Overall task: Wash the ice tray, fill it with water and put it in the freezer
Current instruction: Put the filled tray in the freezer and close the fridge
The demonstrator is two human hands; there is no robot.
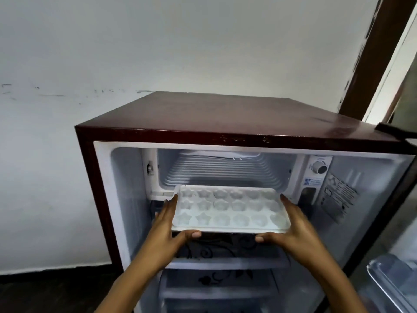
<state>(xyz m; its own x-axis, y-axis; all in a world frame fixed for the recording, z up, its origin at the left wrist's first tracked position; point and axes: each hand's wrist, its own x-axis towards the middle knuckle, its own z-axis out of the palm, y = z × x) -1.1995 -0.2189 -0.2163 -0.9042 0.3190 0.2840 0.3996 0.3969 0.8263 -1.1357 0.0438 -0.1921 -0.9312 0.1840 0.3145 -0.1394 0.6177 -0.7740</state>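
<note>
A white ice tray (230, 210) with several star- and flower-shaped cells is held level just in front of the open freezer compartment (223, 169) at the top of a small maroon fridge (203, 118). My left hand (168, 224) grips the tray's left end, thumb under the front edge. My right hand (293, 222) grips the right end the same way. The tray's far edge sits at the mouth of the freezer. Whether the cells hold water is hard to tell.
A thermostat dial (319, 167) and a label sit right of the freezer. Shelves with a black floral pattern (221, 247) lie below the tray. The open fridge door with its rack (392, 283) is at the lower right. A white wall stands behind.
</note>
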